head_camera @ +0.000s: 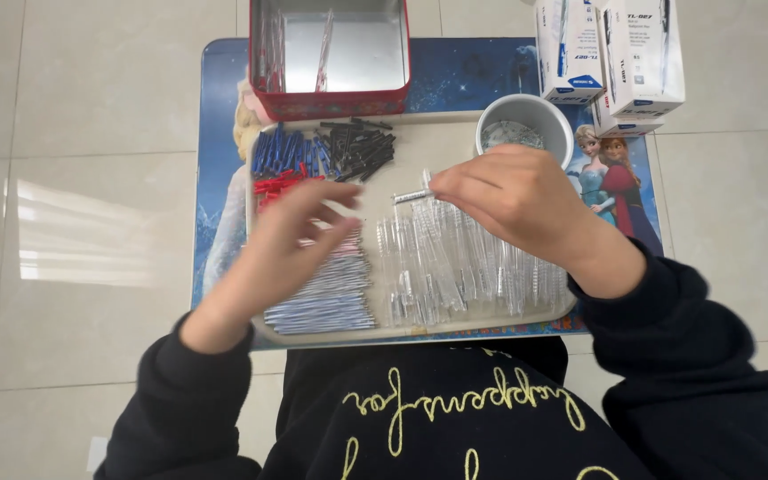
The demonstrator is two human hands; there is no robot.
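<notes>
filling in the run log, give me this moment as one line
left hand: open over refill stack | right hand: pinching clear pen barrel | tray: clear barrels, blue, black, red caps | cup behind

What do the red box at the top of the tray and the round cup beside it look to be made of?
The red box looks like thin metal: its open inside is bare, silvery and mirror-bright, while the outside is painted red. The round cup is less certain, either pale plastic or metal; its wall is smooth, grey-white and dull, with no strong reflections. Both stand at the far edge of the beige tray.
</notes>
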